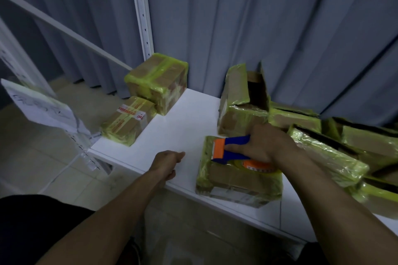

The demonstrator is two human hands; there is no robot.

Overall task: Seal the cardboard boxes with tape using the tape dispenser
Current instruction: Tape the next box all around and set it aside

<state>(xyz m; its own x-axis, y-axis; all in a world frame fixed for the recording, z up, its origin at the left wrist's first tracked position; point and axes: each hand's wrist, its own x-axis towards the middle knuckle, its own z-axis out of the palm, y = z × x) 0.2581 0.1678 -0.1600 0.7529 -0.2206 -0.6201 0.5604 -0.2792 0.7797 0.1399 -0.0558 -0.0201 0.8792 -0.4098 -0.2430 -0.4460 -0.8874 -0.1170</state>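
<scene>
A flat cardboard box [232, 178] wrapped in yellowish tape lies near the front edge of the white shelf [183, 133]. On its top rests a blue and orange tape dispenser [231, 149] with a tape roll, and my right hand [265, 144] grips its handle. My left hand [167, 162] hovers over the shelf to the left of that box, fingers curled, holding nothing. Behind the box stands an open box [243, 103] with its flaps raised.
Two taped boxes [157, 82] [127, 122] sit at the shelf's back left. Several taped and open boxes [336, 150] pile up on the right. A white upright post [141, 11] and grey curtain stand behind. A sheet of paper [43, 107] hangs at left.
</scene>
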